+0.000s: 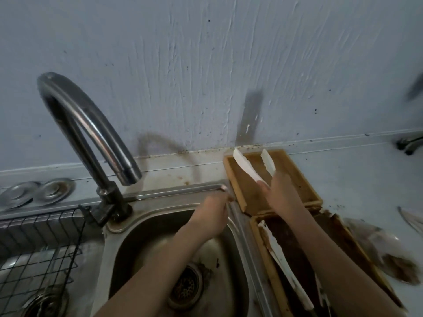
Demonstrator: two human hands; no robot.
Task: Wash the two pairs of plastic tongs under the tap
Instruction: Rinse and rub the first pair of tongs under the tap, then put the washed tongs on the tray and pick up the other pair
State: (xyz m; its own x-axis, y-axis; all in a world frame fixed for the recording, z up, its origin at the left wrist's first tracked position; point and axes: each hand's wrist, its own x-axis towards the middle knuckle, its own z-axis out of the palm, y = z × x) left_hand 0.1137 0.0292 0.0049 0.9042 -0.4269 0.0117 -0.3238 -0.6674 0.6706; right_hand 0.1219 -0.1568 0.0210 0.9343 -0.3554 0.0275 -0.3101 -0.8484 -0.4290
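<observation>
Tongs, 1st pair (254, 167): white plastic, held in right hand (280, 193) over the far wooden tray (306, 179), blades splayed up toward wall. Right grip clamped on them near the hinge end. 2nd pair (281, 255) lies in the near wooden tray (254, 227), smeared w/ brown residue, right of sink (231, 266). Left hand (214, 212) reaches to the sink's back rim, fingertips at the tap lever (183, 191); can't tell if it pinches it or just touches. Tap spout (100, 131) shows no water running.

Handling, my guess: light, springy, thin plastic; slippery once wet + greasy. Best held at the hinge so serrated blades stay free under water.
</observation>
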